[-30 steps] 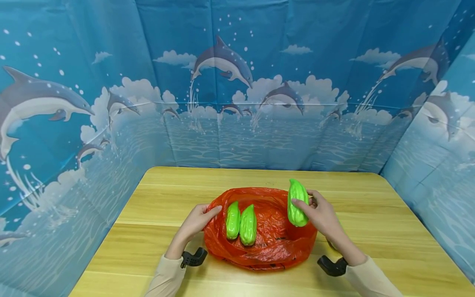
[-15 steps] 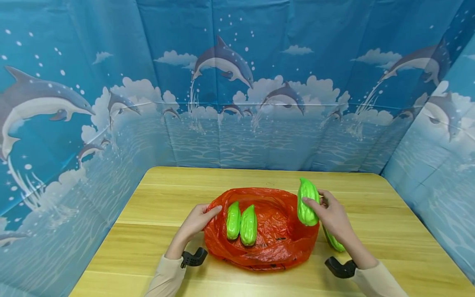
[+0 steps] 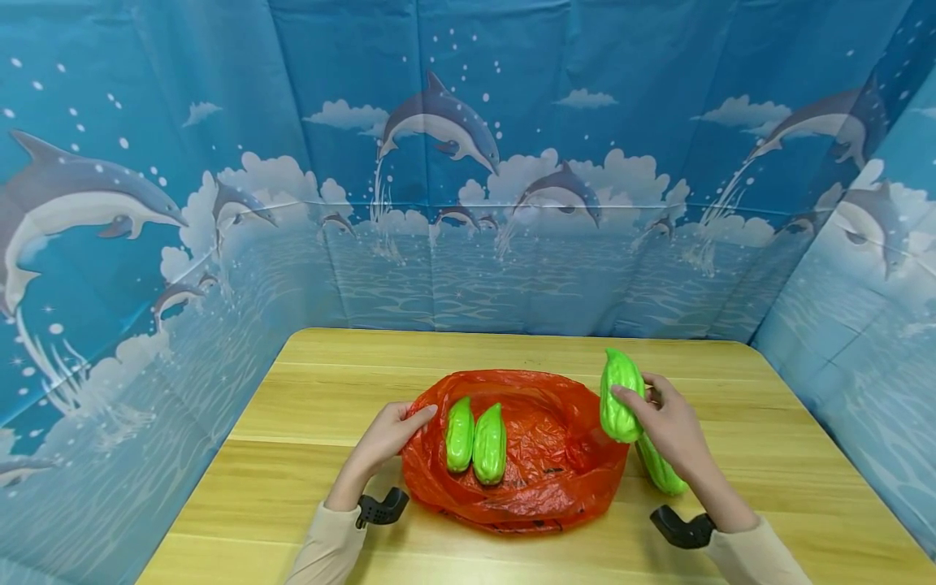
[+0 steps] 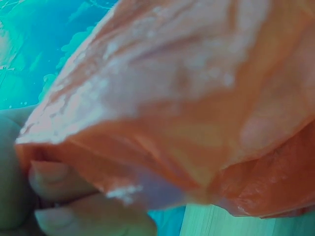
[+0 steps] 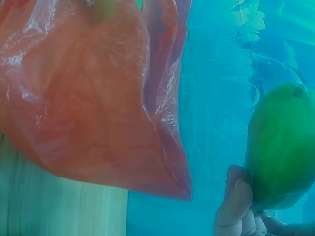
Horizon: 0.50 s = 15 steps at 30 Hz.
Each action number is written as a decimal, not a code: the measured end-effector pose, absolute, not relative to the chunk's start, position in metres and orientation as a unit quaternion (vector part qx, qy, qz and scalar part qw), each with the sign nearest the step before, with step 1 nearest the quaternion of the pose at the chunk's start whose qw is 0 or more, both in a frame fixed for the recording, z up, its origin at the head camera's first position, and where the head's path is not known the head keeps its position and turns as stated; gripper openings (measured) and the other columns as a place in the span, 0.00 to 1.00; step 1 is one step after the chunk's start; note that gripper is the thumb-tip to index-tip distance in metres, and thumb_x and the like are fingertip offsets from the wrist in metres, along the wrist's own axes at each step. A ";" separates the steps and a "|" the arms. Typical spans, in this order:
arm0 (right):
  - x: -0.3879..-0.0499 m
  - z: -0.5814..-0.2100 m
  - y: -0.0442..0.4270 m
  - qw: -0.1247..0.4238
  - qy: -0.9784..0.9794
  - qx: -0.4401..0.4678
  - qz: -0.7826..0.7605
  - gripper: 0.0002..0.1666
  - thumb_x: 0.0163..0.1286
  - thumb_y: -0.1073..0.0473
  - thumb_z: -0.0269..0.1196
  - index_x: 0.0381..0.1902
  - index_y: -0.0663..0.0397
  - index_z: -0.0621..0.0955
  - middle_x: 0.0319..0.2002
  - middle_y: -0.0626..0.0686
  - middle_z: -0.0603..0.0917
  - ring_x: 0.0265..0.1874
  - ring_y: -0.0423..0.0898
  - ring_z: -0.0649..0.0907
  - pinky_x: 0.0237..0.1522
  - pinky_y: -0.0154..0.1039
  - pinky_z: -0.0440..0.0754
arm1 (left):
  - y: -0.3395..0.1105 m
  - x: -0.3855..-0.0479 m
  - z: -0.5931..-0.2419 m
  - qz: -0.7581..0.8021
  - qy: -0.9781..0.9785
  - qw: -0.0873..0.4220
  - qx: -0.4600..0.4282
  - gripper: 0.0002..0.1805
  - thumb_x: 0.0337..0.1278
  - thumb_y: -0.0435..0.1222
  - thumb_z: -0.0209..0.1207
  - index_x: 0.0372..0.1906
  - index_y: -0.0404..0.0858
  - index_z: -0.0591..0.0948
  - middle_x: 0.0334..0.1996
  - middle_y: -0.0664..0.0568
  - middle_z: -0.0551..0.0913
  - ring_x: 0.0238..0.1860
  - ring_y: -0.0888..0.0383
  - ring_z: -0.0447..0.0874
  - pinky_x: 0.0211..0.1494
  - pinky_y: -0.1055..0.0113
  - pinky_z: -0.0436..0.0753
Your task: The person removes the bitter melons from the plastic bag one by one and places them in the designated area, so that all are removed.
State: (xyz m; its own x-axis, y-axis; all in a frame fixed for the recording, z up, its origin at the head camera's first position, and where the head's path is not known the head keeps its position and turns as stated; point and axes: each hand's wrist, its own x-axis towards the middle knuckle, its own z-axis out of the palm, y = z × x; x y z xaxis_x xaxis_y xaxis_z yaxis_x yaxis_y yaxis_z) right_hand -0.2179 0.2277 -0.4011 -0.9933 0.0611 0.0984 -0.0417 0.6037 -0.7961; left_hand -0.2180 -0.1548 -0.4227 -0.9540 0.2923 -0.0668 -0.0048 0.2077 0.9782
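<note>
A red plastic bag (image 3: pixel 534 487) lies with its mouth wide on the table. My left hand (image 3: pixel 387 432) pinches its left rim; in the left wrist view, fingertips (image 4: pixel 54 172) show against the film. Two glossy green bitter gourds, a left one (image 3: pixel 459 435) and a right one (image 3: pixel 489 444), lie inside the bag. My right hand (image 3: pixel 669 422) grips another bitter gourd (image 3: pixel 621 396), raised just off the bag's right rim, thumb across its front. On the table beneath that hand rests one more bitter gourd (image 3: pixel 660 469), partly covered by the hand and the held gourd.
The light wooden table (image 3: pixel 329 366) reaches back to a blue dolphin-printed curtain (image 3: pixel 468 276), which also hangs along both sides. Black camera mounts sit at the left wrist (image 3: pixel 383 506) and the right wrist (image 3: pixel 683 528).
My right hand has moved rightward with the bitter gourd, from over the bag's right rim to outside it. The gourd on the table has come into sight. My left hand stays put.
</note>
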 end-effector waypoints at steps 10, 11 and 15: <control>-0.219 -0.403 0.234 0.073 -0.894 -0.009 0.443 0.43 0.68 0.34 0.53 0.63 0.64 0.66 0.35 0.58 0.71 0.29 0.49 0.72 0.27 0.39 0.71 | -0.154 -0.218 -0.424 0.621 0.768 0.120 0.095 0.21 0.70 0.40 0.51 0.33 0.22 0.75 0.22 0.32 0.78 0.19 0.58 0.78 0.24 0.68 0.78; -0.219 -0.403 0.235 0.074 -0.893 -0.010 0.444 0.43 0.68 0.34 0.53 0.63 0.64 0.66 0.35 0.58 0.71 0.29 0.49 0.72 0.27 0.39 0.71 | -0.155 -0.218 -0.424 0.621 0.768 0.120 0.096 0.21 0.70 0.40 0.51 0.33 0.22 0.75 0.23 0.32 0.78 0.19 0.58 0.79 0.25 0.68 0.78; -0.219 -0.403 0.237 0.077 -0.890 -0.012 0.449 0.43 0.68 0.34 0.53 0.64 0.65 0.66 0.35 0.58 0.71 0.29 0.49 0.73 0.27 0.39 0.72 | -0.155 -0.219 -0.425 0.623 0.766 0.123 0.098 0.21 0.70 0.40 0.51 0.35 0.22 0.76 0.25 0.30 0.79 0.21 0.55 0.81 0.26 0.67 0.79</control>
